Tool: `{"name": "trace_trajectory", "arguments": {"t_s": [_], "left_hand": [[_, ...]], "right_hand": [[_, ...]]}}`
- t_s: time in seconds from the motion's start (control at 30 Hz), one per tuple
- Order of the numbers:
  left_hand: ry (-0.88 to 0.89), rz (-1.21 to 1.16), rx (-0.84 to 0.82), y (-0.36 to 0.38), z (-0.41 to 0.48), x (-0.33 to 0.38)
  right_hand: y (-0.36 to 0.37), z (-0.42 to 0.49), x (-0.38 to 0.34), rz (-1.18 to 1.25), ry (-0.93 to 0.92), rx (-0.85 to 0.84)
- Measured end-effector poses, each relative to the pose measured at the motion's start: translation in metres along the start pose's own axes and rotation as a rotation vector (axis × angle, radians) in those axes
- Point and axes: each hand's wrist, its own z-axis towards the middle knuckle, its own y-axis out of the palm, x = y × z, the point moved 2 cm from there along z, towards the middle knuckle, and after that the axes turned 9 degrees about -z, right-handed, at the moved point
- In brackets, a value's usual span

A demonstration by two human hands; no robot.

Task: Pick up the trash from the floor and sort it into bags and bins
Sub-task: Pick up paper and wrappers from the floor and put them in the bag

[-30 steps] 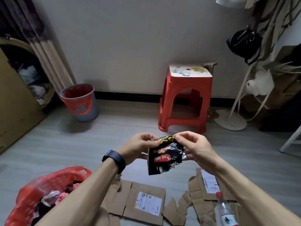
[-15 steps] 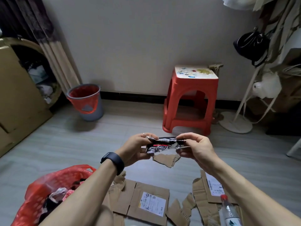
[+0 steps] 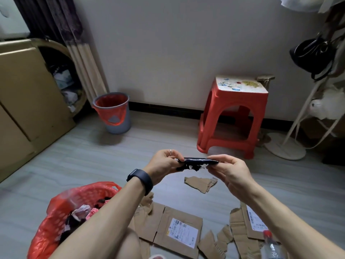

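The grip of the left hand (image 3: 164, 162) and the grip of the right hand (image 3: 229, 171) are each pinching one end of a black snack wrapper (image 3: 197, 162), holding it folded flat and level in the air above the floor (image 3: 74, 165). A red plastic stool (image 3: 233, 118) is standing by the wall. A red lined basket (image 3: 56, 221) of trash is sitting beside the left arm. A grey bin (image 3: 115, 113) with a red liner is standing near the curtain. Flattened labelled cardboard (image 3: 164, 217) is lying below the hands, a torn cardboard scrap (image 3: 199, 183) is lying under the wrapper, and a red-capped plastic bottle (image 3: 272, 247) is showing at the lower right.
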Motion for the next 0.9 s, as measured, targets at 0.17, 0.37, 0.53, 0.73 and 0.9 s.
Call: {"name": "trace_trajectory", "arguments": {"t_s": [0.17, 0.37, 0.53, 0.73, 0.9], "left_hand": [[-0.172, -0.131, -0.104, -0.015, -0.009, 0.004], [0.014, 0.109, 0.046, -0.052, -0.021, 0.013], [0.163, 0.437, 0.344, -0.133, -0.048, 0.030], [0.084, 1.027, 0.759, -0.237, -0.113, 0.012], [-0.081, 1.399, 0.656, -0.266, -0.091, -0.045]], "right_hand": [[0.008, 0.007, 0.004, -0.022, -0.023, 0.030], [0.049, 0.008, 0.009, -0.303, -0.092, -0.068], [0.106, 0.015, 0.024, -0.784, -0.213, -0.214], [0.177, 0.008, 0.086, -0.940, -0.193, -0.383], [0.216, 0.004, 0.157, -1.056, -0.111, -0.524]]}}
